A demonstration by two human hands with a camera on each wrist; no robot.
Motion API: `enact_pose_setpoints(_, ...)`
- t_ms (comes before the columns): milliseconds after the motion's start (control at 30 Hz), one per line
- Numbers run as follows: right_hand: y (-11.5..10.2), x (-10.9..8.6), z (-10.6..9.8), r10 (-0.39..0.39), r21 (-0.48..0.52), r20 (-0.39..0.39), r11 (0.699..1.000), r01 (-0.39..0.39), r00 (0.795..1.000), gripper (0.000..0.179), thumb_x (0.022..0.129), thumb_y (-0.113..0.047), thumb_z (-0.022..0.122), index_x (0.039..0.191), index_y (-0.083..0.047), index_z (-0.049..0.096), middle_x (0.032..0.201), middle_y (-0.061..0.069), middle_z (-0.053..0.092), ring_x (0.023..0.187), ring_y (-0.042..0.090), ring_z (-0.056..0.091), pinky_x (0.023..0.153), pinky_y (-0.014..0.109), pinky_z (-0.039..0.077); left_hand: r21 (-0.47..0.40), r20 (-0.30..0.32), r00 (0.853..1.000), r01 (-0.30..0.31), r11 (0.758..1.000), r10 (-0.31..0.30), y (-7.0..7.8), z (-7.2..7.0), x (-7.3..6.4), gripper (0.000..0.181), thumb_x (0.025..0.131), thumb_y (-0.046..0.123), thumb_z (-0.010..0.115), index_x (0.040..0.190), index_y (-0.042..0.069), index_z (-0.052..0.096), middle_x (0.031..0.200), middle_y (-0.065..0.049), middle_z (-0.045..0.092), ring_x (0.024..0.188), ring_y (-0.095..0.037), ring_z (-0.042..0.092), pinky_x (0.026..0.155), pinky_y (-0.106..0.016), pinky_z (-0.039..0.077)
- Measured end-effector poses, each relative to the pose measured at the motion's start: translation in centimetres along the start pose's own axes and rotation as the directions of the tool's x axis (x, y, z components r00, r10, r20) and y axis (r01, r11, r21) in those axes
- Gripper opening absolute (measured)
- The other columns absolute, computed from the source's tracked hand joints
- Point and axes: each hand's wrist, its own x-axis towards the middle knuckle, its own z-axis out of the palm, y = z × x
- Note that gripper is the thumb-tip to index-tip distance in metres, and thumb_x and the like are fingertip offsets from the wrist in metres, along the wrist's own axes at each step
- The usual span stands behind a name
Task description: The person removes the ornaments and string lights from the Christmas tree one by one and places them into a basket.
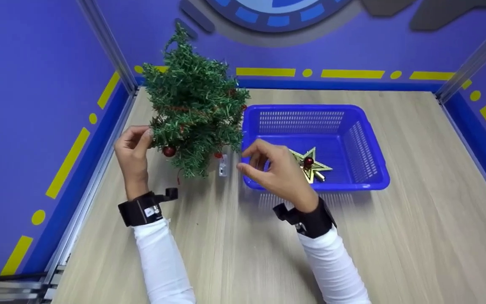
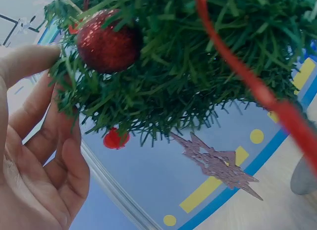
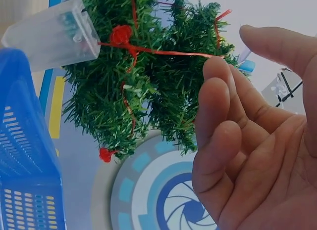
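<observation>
A small green artificial Christmas tree (image 1: 192, 93) stands left of the middle, with red ornaments and red wire among its branches. At its left edge my left hand (image 1: 134, 152) pinches the tip of a branch between thumb and fingers. Close to that hand hangs a glittery red bauble (image 2: 109, 42). Between the tree and the basket, my right hand (image 1: 279, 169) hovers with loosely bent fingers, the thumb apart and nothing held. In the right wrist view, red wire (image 3: 173, 53) runs across the tree behind the fingertips. A clear plastic box (image 3: 54, 37) sits beside the tree.
A blue plastic basket (image 1: 379, 152) stands right of the tree. Inside lie a gold star (image 1: 321, 166) and a small dark red bauble (image 1: 308, 161), partly behind my right hand. A pinkish snowflake ornament (image 2: 218, 163) hangs below the branches. Blue walls enclose the wooden table (image 1: 416, 236).
</observation>
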Motion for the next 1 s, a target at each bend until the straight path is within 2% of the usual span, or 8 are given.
enact_pose_setpoints(167, -0.1, -0.1, -0.1, 0.015, 0.019, 0.017, 1.0, -0.015, 1.0, 0.017, 0.093, -0.031, 0.075, 0.098, -0.016, 0.07, 0.076, -0.007, 0.067, 0.066, 0.008, 0.059, 0.061, 0.025, 0.051, -0.016, 0.011, 1.0, -0.017, 1.0, 0.017, 0.1, -0.1, -0.2, 0.013, 0.087, -0.004, 0.067, 0.075, -0.001, 0.069, 0.07, 0.001, 0.064, 0.062, -0.01, 0.054, 0.061, -0.023, 0.045)
enact_pose_setpoints(367, -0.4, 0.1, -0.7, -0.007, 0.003, -0.014, 1.0, 0.007, 1.0, 0.016, 0.094, -0.029, 0.075, 0.099, -0.015, 0.071, 0.075, -0.007, 0.067, 0.065, 0.007, 0.059, 0.061, 0.026, 0.051, 0.005, -0.018, 0.999, -0.029, 1.0, 0.029, 0.5, 0.6, 0.2, 0.014, 0.09, 0.003, 0.069, 0.077, -0.001, 0.069, 0.068, 0.003, 0.058, 0.062, -0.012, 0.048, 0.06, -0.024, 0.039)
enact_pose_setpoints(533, -0.6, 0.3, -0.6, -0.017, -0.003, -0.023, 1.0, 0.017, 1.0, 0.015, 0.093, -0.028, 0.076, 0.1, -0.016, 0.07, 0.076, -0.007, 0.066, 0.065, 0.006, 0.059, 0.061, 0.025, 0.051, 0.0, 0.025, 0.997, -0.071, 0.997, 0.071, 0.7, 0.8, 0.4, 0.015, 0.09, 0.002, 0.065, 0.077, -0.003, 0.068, 0.068, 0.003, 0.057, 0.062, -0.01, 0.048, 0.06, -0.025, 0.037)
enact_pose_setpoints(733, -0.6, 0.4, 0.6, -0.002, -0.021, -0.024, 1.0, 0.001, 1.0, 0.017, 0.094, -0.03, 0.075, 0.1, -0.016, 0.068, 0.076, -0.008, 0.066, 0.065, 0.006, 0.059, 0.061, 0.03, 0.052, 0.03, 0.056, 0.996, -0.072, 0.997, 0.07, 0.4, 0.4, 0.8, 0.018, 0.089, 0.0, 0.065, 0.071, -0.002, 0.063, 0.065, 0.006, 0.054, 0.06, -0.009, 0.045, 0.059, -0.025, 0.035)
enact_pose_setpoints(867, -0.7, 0.5, 1.3, 0.004, -0.029, -0.034, 1.0, -0.005, 0.999, 0.017, 0.094, -0.03, 0.074, 0.102, -0.016, 0.068, 0.078, -0.007, 0.067, 0.067, 0.006, 0.059, 0.062, 0.03, 0.053, -0.004, 0.097, 0.991, -0.092, 0.996, 0.092, 0.2, 0.4, 1.0, 0.019, 0.09, 0.002, 0.064, 0.072, -0.002, 0.063, 0.066, 0.004, 0.054, 0.06, -0.01, 0.046, 0.058, -0.025, 0.035)
enact_pose_setpoints(1000, -1.1, 0.6, 2.4, -0.001, -0.017, -0.053, 1.0, 0.0, 0.999, 0.016, 0.093, -0.026, 0.075, 0.101, -0.014, 0.068, 0.077, -0.007, 0.067, 0.065, 0.006, 0.06, 0.062, 0.027, 0.053, -0.066, 0.136, 0.983, -0.116, 0.991, 0.124, 0.1, 0.2, 1.2, 0.022, 0.092, 0.005, 0.061, 0.076, -0.009, 0.064, 0.064, -0.001, 0.056, 0.056, -0.012, 0.046, 0.055, -0.025, 0.039)
